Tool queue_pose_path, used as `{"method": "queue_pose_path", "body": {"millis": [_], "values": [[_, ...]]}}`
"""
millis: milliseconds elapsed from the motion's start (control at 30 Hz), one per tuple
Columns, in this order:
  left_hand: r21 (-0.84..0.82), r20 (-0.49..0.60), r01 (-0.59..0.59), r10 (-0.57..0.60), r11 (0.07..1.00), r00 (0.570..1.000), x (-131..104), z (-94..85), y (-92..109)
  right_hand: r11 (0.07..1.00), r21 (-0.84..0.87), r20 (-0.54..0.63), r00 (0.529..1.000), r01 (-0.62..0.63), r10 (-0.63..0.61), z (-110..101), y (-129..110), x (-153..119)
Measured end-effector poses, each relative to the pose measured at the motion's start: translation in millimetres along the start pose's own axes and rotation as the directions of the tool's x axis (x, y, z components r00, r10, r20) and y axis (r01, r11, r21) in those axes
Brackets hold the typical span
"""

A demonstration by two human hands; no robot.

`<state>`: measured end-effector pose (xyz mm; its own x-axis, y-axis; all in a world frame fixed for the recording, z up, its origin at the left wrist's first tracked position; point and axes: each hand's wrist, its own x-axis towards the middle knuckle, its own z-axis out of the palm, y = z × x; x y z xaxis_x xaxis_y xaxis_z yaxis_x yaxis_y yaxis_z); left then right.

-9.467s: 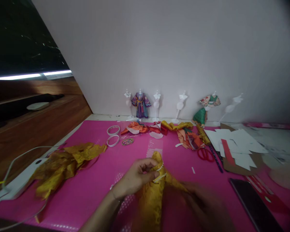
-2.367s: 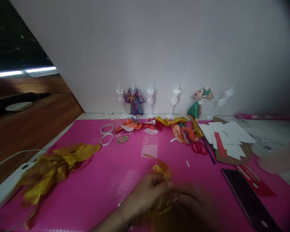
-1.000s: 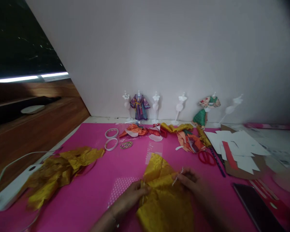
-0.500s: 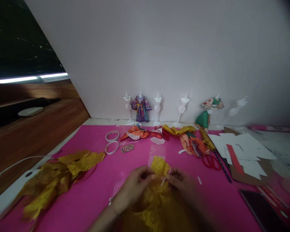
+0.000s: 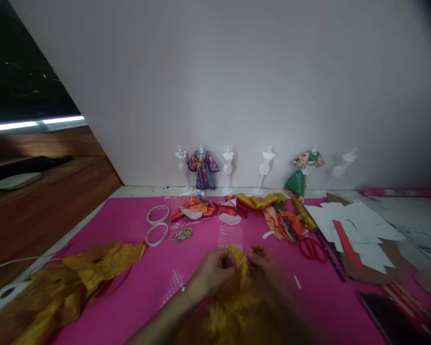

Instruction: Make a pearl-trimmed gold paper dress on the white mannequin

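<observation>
- Left hand [image 5: 215, 274], right hand [image 5: 265, 272]: both pinching one pearl strand [image 5: 242, 260], at far end of yellow cloth [image 5: 246, 297]
- Left of cloth: two white rings [image 5: 156, 245], one speckled oval piece [image 5: 183, 234]
- Behind cloth: six mannequins [image 5: 228, 166]

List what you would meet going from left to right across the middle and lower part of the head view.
Heap of gold fabric → two white rings → speckled oval piece → left hand → bead strand → right hand → red-handled scissors → dark flat slab.
</observation>
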<state>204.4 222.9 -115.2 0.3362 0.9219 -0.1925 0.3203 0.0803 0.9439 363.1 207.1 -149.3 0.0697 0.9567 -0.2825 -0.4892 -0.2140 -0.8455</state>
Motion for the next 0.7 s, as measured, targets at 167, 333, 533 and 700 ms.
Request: {"method": "queue_pose_path", "body": {"millis": [167,333,533,700], "values": [[0.101,0.032,-0.034,0.031,0.994,0.999,27.9,-12.2,-9.1,0.996,-0.083,0.038,0.998,-0.039,0.042,-8.2,-4.8,31.7],[0.211,0.06,-0.059,0.047,0.976,0.997,61.7,-27.9,-20.8,0.963,-0.262,0.082,0.992,-0.071,0.095,-14.4,-13.7,62.1],[0.379,0.098,-0.051,0.015,0.924,0.995,88.5,-34.3,-35.1,0.882,-0.465,0.081,0.988,-0.079,0.131,-17.6,-19.1,86.3],[0.49,0.137,-0.043,-0.029,0.87,0.99,98.9,-37.3,-39.8,0.794,-0.604,0.067,0.987,-0.078,0.147,-18.9,-10.6,96.1]]}}
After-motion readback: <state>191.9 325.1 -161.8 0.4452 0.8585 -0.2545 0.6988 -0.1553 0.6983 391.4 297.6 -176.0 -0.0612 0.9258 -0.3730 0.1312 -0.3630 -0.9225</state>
